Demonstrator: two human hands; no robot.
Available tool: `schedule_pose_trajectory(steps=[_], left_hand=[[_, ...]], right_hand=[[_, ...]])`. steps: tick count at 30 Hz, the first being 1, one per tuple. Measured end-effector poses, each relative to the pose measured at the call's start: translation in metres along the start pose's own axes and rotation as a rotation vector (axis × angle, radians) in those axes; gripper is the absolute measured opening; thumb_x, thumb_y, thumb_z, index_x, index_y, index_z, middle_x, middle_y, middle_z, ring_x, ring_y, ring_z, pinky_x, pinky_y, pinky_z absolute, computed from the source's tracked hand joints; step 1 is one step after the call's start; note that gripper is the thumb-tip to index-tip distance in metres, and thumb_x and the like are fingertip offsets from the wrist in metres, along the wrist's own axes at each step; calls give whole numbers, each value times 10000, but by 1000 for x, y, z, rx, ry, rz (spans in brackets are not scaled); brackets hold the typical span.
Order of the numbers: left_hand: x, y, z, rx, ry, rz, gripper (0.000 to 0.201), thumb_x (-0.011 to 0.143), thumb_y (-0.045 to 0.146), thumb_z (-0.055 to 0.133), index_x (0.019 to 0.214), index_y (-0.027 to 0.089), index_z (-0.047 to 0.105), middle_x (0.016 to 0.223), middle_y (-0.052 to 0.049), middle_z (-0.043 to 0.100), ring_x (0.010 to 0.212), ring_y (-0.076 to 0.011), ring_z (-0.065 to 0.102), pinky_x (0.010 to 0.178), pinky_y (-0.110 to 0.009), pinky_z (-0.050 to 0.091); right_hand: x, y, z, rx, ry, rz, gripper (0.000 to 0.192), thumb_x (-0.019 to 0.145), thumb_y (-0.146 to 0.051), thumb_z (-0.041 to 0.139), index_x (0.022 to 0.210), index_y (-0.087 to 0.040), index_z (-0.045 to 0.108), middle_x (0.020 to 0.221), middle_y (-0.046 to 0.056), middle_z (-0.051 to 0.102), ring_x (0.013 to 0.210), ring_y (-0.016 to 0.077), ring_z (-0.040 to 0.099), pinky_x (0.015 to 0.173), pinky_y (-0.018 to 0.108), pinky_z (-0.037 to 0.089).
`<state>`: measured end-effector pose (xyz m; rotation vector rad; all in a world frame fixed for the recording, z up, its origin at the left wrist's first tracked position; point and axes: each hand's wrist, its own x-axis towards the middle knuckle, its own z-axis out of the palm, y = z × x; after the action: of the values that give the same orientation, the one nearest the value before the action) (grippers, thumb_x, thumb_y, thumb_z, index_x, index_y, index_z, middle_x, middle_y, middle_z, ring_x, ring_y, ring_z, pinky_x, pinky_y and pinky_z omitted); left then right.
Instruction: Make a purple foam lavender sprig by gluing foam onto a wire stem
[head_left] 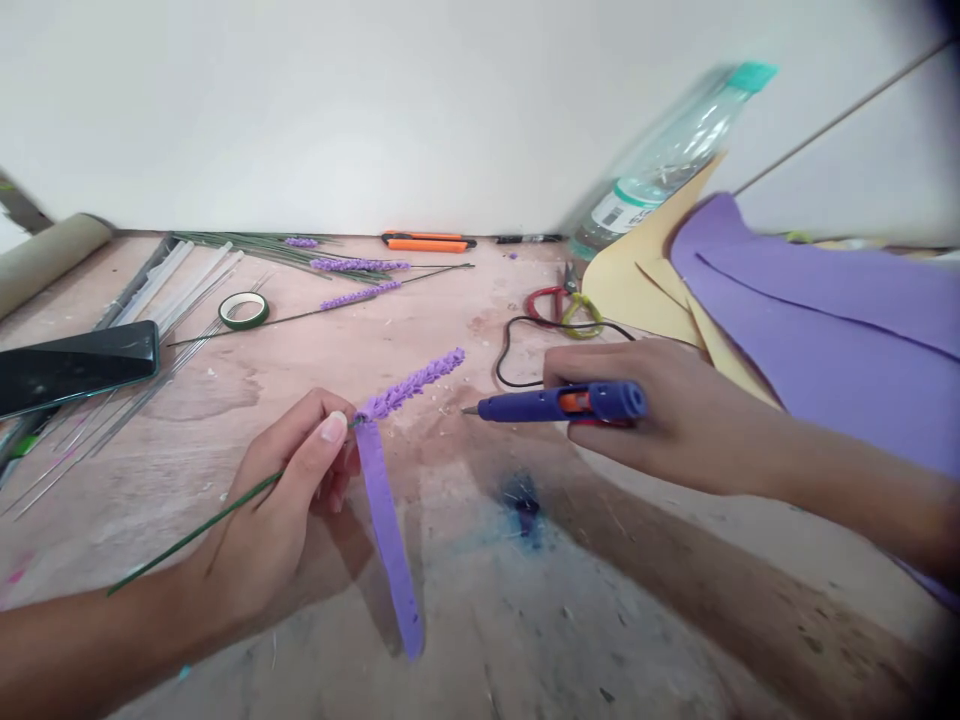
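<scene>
My left hand (300,470) pinches a green wire stem (202,528) just below a purple paper flower spike (416,382). From the base of the spike a loose purple strip (390,540) hangs down toward the table's near side. The spike points up and to the right. In my right hand (675,410) is a blue hot glue gun (559,403), its metal nozzle facing left, a short way from the spike and not touching it. My right fingers wrap round the gun's handle, which is mostly hidden.
Finished purple sprigs (360,265), green tape (244,310), glue sticks (176,285) and a phone (79,365) lie left. An orange cutter (427,242) lies along the wall. Scissors (564,305), a cord (501,365), a bottle (660,175) and purple sheets (817,310) are right.
</scene>
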<state>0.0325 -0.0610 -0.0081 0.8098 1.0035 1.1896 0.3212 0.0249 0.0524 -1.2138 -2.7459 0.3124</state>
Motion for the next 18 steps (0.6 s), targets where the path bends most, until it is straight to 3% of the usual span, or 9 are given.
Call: schedule_pose_trajectory(steps=[7, 11, 15, 18], left_hand=[[0, 0, 0, -11, -42, 6, 232, 966, 378, 662, 832, 189, 657, 646, 38, 468, 596, -100, 403, 561, -197, 374], [-1, -1, -1, -37, -64, 6, 276, 977, 366, 639, 768, 189, 607, 652, 36, 452, 603, -104, 391, 576, -209, 378], [0, -3, -4, 29, -66, 29, 286, 989, 383, 624, 776, 193, 608, 659, 34, 449, 619, -109, 382, 582, -210, 362], [0, -4, -4, 24, -71, 17, 276, 996, 372, 617, 782, 197, 603, 673, 32, 448, 626, -113, 379, 577, -213, 356]], right_hand=[[19, -40, -17, -327, -140, 146, 168, 737, -273, 606, 638, -237, 475, 674, 32, 587, 531, 189, 467, 507, 310, 237], [23, -58, -23, -548, -201, 59, 82, 723, -215, 600, 688, -218, 525, 713, 43, 624, 462, 149, 384, 491, 317, 174], [22, -53, -27, -763, -174, 33, 134, 710, -115, 592, 820, -192, 594, 807, 63, 667, 518, 161, 459, 497, 324, 146], [19, -40, -32, -704, -70, 116, 115, 730, -113, 608, 802, -194, 569, 807, 51, 662, 541, 152, 488, 508, 323, 138]])
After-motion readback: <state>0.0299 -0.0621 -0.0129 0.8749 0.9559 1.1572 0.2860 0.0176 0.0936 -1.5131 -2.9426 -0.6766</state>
